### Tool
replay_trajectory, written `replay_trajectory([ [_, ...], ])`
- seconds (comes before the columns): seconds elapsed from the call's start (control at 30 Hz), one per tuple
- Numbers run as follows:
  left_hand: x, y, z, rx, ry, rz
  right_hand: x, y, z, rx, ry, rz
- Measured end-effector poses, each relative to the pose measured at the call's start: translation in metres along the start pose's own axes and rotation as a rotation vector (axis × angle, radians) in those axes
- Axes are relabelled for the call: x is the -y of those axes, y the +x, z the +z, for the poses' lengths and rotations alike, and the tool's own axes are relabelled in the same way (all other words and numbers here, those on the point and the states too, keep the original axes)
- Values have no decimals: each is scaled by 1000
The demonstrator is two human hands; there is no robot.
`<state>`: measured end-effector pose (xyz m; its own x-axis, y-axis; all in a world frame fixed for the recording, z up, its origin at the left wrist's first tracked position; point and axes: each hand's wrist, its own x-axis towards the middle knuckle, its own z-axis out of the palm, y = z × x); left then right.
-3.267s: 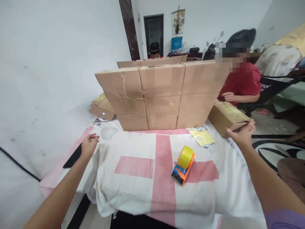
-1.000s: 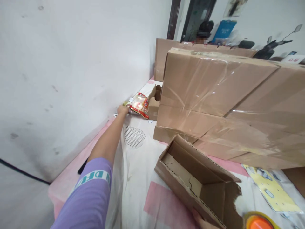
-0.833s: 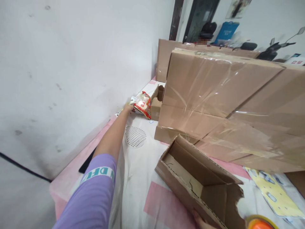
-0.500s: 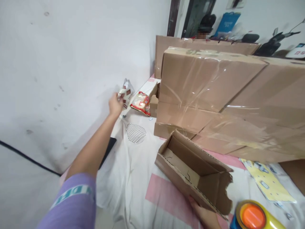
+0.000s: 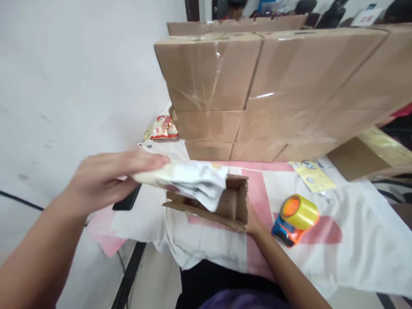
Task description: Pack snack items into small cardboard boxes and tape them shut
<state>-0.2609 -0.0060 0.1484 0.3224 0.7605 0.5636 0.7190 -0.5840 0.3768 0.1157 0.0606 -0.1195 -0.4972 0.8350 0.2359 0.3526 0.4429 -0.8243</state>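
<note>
My left hand (image 5: 112, 176) grips one end of a whitish snack packet (image 5: 196, 178), slightly blurred. The packet hangs over the mouth of a small open cardboard box (image 5: 206, 219) and hides part of its inside. Against the right end of that box rests my right hand (image 5: 252, 216), holding it; most of those fingers are hidden behind the cardboard. To the right of my right arm lies a tape dispenser (image 5: 285, 234) with a yellow tape roll (image 5: 302, 212).
A wall of taped cardboard boxes (image 5: 251, 94) stands along the table's back. Beside it on the left is a red-and-clear packet (image 5: 165, 127). A black flat object (image 5: 127, 201) lies at the left edge, a yellow sheet (image 5: 313, 177) and an open carton (image 5: 360, 156) at the right.
My left hand has brought the packet from beside the wall to over the small box. The box has turned and now sits nearer the middle of the view, which has shifted too.
</note>
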Motion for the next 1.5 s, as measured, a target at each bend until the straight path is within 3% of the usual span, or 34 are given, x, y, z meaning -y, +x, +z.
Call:
replay_trajectory([
  [0.07, -14, 7, 21, 229, -54, 66, 2, 0, 0, 1, 56, -86],
  [0.17, -26, 8, 49, 412, -51, -7, 6, 0, -1, -15, 71, -132],
  [0.37, -24, -10, 89, 511, -34, -115, 9, 1, -2, 1, 72, -167],
  [0.6, -11, -1, 139, 781, 82, -444, 7, 0, 1, 10, 73, -140],
  [0.7, -13, 6, 142, 802, 38, -448, 5, 0, 3, -4, 75, -159],
  [0.77, -13, 0, 132, 799, -23, -419, 4, -1, 2, -10, 76, -198],
  [0.83, -8, -18, 115, 635, -51, -417, 4, -2, -1, -14, 66, -248],
  [0.93, 5, -67, 95, 9, -36, -465, 10, -6, -7, -28, 55, -312],
  [0.97, 8, -84, 94, -129, -43, -477, 14, -6, -9, -33, 61, -322],
  [1.0, 10, -98, 99, -187, -73, -483, 19, -6, -11, -43, 74, -325],
  [1.1, 6, -121, 133, -141, -187, -497, 39, -1, -16, -101, 130, -289],
  [1.27, -15, -108, 191, -418, -122, -721, 68, 21, -27, -252, 299, -154],
  [1.37, -27, -97, 196, -496, -51, -737, 76, 31, -31, -260, 368, -179],
  [1.43, -38, -90, 193, -500, 129, -691, 81, 33, -33, -201, 269, -221],
  [1.5, -49, -81, 190, -328, 286, -552, 87, 30, -35, -147, 138, -237],
])
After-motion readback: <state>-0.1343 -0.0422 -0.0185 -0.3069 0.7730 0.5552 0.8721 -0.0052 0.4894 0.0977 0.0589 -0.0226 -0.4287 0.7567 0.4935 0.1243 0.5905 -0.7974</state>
